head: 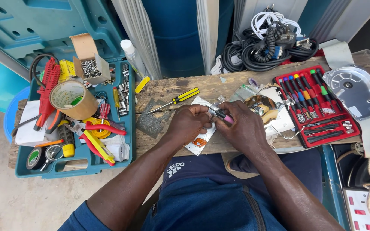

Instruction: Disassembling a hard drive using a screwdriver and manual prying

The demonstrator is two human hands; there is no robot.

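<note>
While the left hand (188,124) pressed down on a small white board (200,139) so it would not slide, the right hand (246,128) was closed around a little pink-handled screwdriver (222,115), tip pointing at the board. That board lay at the near edge of the wooden surface (219,87), close to the body (easy to see and reach). A red tray of small screwdrivers (317,107) sat just to the right, and a yellow screwdriver (178,99) lay behind the hands.
</note>
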